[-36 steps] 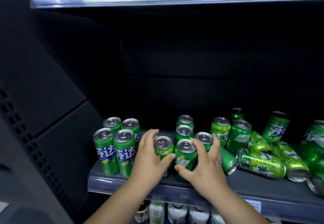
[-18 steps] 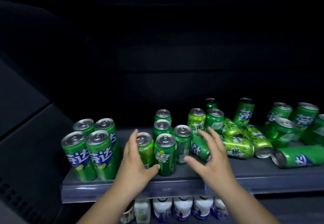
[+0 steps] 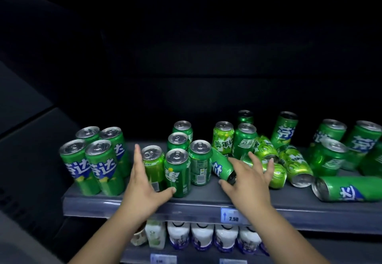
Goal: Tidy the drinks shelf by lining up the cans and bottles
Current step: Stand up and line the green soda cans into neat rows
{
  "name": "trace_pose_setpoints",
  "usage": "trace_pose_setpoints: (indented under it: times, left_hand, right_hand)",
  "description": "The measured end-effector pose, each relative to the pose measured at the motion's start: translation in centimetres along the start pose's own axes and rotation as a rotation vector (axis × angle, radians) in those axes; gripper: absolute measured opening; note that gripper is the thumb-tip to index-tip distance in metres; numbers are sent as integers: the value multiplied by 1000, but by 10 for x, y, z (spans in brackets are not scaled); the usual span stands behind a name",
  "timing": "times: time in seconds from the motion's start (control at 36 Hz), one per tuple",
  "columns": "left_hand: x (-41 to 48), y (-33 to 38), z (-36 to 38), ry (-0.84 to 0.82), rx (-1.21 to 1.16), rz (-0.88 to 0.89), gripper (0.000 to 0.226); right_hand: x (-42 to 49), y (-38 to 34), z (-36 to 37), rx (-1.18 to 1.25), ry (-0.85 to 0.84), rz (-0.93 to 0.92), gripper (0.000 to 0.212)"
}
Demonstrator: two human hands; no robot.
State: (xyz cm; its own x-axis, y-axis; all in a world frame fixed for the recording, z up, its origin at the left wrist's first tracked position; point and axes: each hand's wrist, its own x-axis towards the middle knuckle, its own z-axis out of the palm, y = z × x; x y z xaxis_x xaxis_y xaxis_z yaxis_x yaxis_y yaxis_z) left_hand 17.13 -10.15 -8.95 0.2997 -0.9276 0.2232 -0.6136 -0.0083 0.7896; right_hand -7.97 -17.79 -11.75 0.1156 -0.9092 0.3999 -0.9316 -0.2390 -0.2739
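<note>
The head view is the only view, and it looks down on a grey drinks shelf (image 3: 206, 199) with green cans. At the left end 4 tall cans (image 3: 97, 160) stand upright in a neat block. In the middle, a second group of upright cans (image 3: 182, 154) forms short rows. The left hand (image 3: 142, 183) is open, the fingers spread, with the palm beside the front left can of this group and the thumb touching the front can (image 3: 177, 172); it grips nothing. The right hand (image 3: 246, 179) is also open, its fingers spread over a can lying on its side (image 3: 222, 167) that leans against the middle group.

To the right the shelf is not tidy: several lighter green cans (image 3: 289, 160) lie in a heap, 1 more fallen can (image 3: 347, 188) lies near the front edge, and some cans behind stand tilted. On the lower shelf white bottles (image 3: 201, 237) stand in a row.

I judge the task is less than half done: the left part is lined up, and the fallen cans on the right must be stood up and put in rows
</note>
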Motion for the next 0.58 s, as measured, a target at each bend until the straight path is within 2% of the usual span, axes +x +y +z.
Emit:
trace_pose_setpoints:
  times: [0.11,0.33,0.42,0.58]
  left_hand:
    - [-1,6,3,-13,9,-31,152]
    - [-3,15,18,21,33,-47,153]
    - [-4,20,26,31,25,-51,153]
    - [-7,32,48,32,4,-38,149]
  right_hand:
    - [2,8,-12,273,55,33,55]
    - [15,28,-51,884,43,63,62]
    - [21,36,-67,977,56,-10,70]
    - [22,43,-103,1047,-41,-211,70]
